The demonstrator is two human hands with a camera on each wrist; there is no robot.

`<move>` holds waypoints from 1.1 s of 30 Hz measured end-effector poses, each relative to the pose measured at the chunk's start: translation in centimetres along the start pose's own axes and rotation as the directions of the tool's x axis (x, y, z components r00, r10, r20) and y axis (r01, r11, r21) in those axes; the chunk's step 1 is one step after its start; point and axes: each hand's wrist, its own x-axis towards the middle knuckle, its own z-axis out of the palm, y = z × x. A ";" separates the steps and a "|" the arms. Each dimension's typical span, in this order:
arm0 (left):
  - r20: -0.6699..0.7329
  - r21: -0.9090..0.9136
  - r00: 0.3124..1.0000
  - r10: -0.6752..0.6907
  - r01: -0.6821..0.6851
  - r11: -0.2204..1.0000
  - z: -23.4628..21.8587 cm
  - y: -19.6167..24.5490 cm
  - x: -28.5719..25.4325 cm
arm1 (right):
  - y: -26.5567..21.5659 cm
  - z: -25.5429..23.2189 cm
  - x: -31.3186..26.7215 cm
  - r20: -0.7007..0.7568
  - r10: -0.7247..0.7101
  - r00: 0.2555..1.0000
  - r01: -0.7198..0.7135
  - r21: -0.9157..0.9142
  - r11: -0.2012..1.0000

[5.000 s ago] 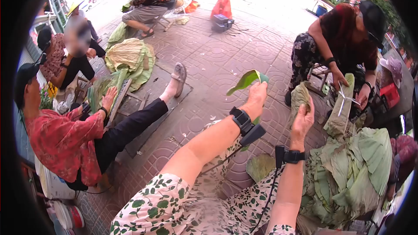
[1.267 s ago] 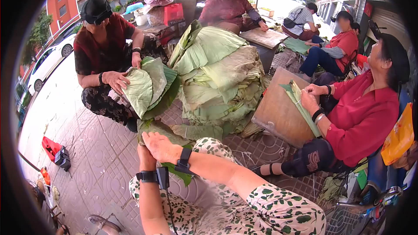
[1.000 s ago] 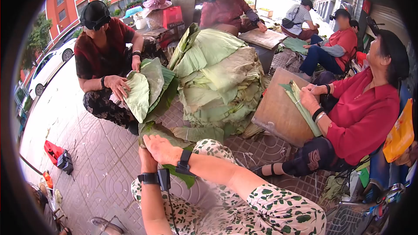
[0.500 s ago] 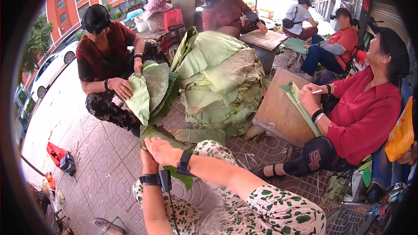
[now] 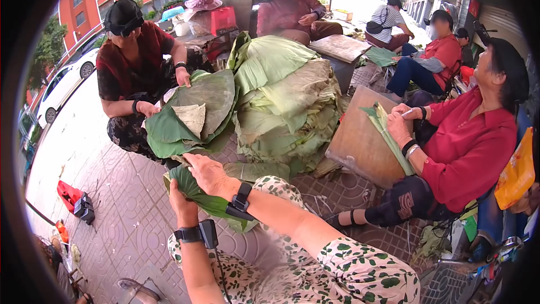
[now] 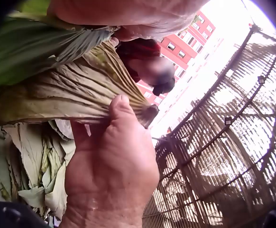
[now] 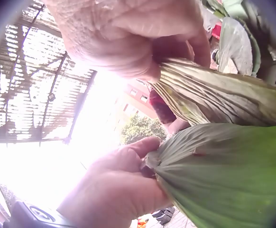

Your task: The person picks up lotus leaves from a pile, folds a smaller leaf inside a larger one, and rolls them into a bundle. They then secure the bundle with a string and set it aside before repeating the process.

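Note:
My left hand (image 5: 183, 205) grips the gathered stem end of a green leaf (image 5: 199, 194), which fans out rightward below my right hand (image 5: 211, 177). In the right wrist view, the left hand (image 7: 114, 190) pinches that green leaf (image 7: 233, 161) at its base. Above it, my right hand (image 7: 133, 33) holds the pleated end of a brownish dry leaf (image 7: 223, 90). The left wrist view shows the right thumb pressed on the dry leaf (image 6: 57, 90); the left hand (image 6: 128, 14) is cropped at the top.
A tall leaf pile (image 5: 287, 118) stands ahead, beside a person holding large leaves (image 5: 208, 101). At right, a seated person has a wooden board (image 5: 365, 141) with a leaf bundle. A flat leaf (image 5: 253, 170) lies on the paving. A red bag (image 5: 68, 195) lies at left.
The hands, close together half a second ago, are now slightly apart, with more green leaf showing between them. The person opposite now shows darker green and brown leaves. My view swung right since the oldest frame.

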 end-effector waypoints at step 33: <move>-0.021 0.159 0.996 0.090 -0.086 0.984 2.2 3.4 -5.8 | -0.1 2.5 -0.4 0.373 -0.244 0.895 0.130 0.304 0.944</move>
